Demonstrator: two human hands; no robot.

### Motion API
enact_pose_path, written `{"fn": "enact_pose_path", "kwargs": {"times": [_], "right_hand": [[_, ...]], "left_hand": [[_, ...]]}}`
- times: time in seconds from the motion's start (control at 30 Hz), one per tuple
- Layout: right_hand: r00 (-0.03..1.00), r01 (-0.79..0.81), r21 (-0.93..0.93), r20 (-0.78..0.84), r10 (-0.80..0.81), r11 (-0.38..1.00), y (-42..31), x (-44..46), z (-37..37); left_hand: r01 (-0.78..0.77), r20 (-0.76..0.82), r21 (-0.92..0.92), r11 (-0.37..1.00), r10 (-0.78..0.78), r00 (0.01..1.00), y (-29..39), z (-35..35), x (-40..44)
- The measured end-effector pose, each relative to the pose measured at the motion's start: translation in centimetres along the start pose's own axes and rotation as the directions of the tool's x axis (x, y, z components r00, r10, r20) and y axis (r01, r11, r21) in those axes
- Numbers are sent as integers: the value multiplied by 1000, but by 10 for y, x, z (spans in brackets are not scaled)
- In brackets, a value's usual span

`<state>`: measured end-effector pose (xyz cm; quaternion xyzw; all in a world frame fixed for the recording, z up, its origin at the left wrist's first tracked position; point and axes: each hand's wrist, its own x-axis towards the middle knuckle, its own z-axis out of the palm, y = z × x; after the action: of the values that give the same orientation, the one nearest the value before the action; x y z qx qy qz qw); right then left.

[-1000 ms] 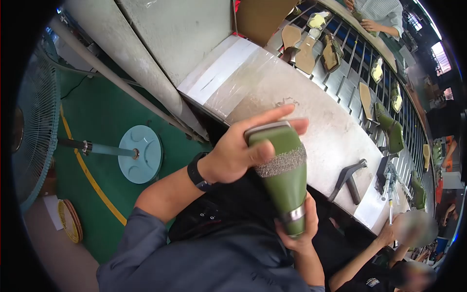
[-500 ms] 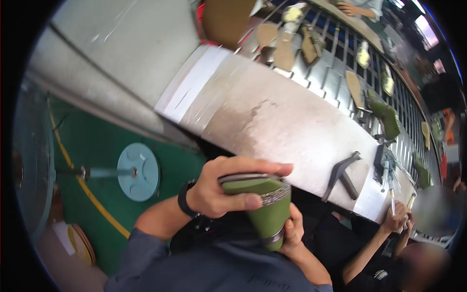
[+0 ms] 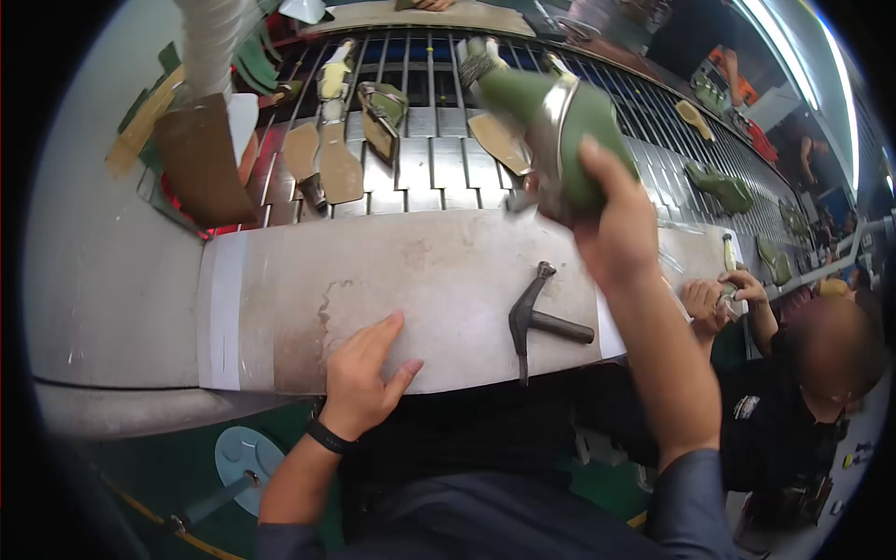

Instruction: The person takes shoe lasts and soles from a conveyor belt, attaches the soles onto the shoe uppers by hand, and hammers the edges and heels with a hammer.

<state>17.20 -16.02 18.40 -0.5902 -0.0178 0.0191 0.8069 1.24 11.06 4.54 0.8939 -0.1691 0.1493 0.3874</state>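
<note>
My right hand (image 3: 621, 219) grips a green boot (image 3: 593, 140), raised over the near side of the conveyor. A shiny strip runs along the boot, and motion blurs parts of it. My left hand (image 3: 364, 373) holds nothing; its fingers are apart, low over the front of the pale worktable (image 3: 439, 271), and I cannot tell if it touches the surface. A dark hammer (image 3: 530, 322) lies on the table between my two arms.
Beyond the table runs a slatted metal conveyor (image 3: 448, 149) carrying insoles (image 3: 341, 168), a green shoe (image 3: 383, 117) and other shoe parts. A co-worker (image 3: 775, 373) sits at the right, hands on a small item. A blue stool (image 3: 247, 467) stands at lower left.
The boot has gone from in front of my body, between both hands, up over the conveyor in my right hand alone. My left hand has let go. The view has turned toward the conveyor.
</note>
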Motion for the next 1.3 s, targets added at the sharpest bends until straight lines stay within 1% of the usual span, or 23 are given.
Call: {"fn": "enact_pose_path", "kwargs": {"times": [0.1,0.17,0.27,0.37,0.4,0.47,0.53,0.57,0.6,0.63,0.67,0.7,0.77,0.8,0.83,0.9,0.93,0.97,1.03,1.07,1.1,1.17,1.3], "right_hand": [[941,-30,-398,-321,-108,917,-46,115,-38],[918,-81,-547,-367,-152,833,-59,179,-87],[816,-307,-603,-565,-123,737,-58,248,-171],[708,-448,-486,-705,-33,751,-31,278,-247],[690,-490,-497,-723,-29,716,-22,279,-264],[658,-578,-511,-753,-8,636,-8,278,-288],[744,-572,-812,-575,-341,119,-5,284,-297],[800,-529,-828,-415,-432,-184,-3,288,-298],[867,-395,-881,-263,-424,-260,-2,287,-281],[909,-249,-910,-103,-403,-331,-5,285,-258],[982,-131,-940,-81,-169,-314,-9,285,-244],[997,-17,-964,-38,73,-265,-10,287,-236],[915,120,-946,-12,402,-302,20,321,-301],[849,276,-890,49,525,-362,40,337,-333],[762,435,-809,97,641,-395,54,352,-339],[898,246,-858,26,440,-451,67,363,-317],[945,127,-876,-36,326,-465,68,358,-313],[972,-4,-884,-113,205,-467,67,348,-313],[960,-270,-864,-277,-47,-425,58,332,-310],[949,-313,-881,-283,-136,-355,38,326,-286],[931,-348,-894,-292,-219,-284,19,321,-267],[927,-261,-957,-214,-307,-123,4,358,-292],[931,-157,-964,-73,-359,-213,-3,410,-257]], "left_hand": [[-126,-64,149,981,136,989,8,8,-1],[-126,-97,155,980,142,985,2,8,-1],[-117,-83,88,989,124,989,0,2,3],[-7,6,-178,984,8,1000,3,-15,18],[124,36,-370,921,-119,992,-2,-21,21],[355,123,-666,656,-372,920,-10,-36,29],[187,-50,-278,942,-208,977,-14,-43,59],[88,-102,-46,995,-92,990,-18,-42,71],[58,-29,-86,995,-60,998,-24,-40,73],[240,24,-467,851,-259,966,-28,-30,65],[372,142,-755,540,-419,897,-30,-17,47],[421,307,-898,125,-509,805,-31,-10,38],[309,375,-927,-212,-541,753,-30,-13,42],[220,399,-906,-362,-556,729,-27,-18,41],[313,308,-944,-101,-604,735,-21,-23,39],[463,133,-790,402,-625,769,-6,-27,34],[377,-19,-492,785,-443,896,-9,-29,29],[335,-39,-352,874,-371,928,-12,-31,26],[203,-44,-54,978,-206,978,-17,-31,24],[311,-57,-57,949,-314,948,-13,-27,23],[274,-52,-17,961,-275,960,-13,-26,23],[205,-48,65,977,-202,978,-16,-25,26],[195,-50,181,964,-189,981,-14,-20,23]]}}
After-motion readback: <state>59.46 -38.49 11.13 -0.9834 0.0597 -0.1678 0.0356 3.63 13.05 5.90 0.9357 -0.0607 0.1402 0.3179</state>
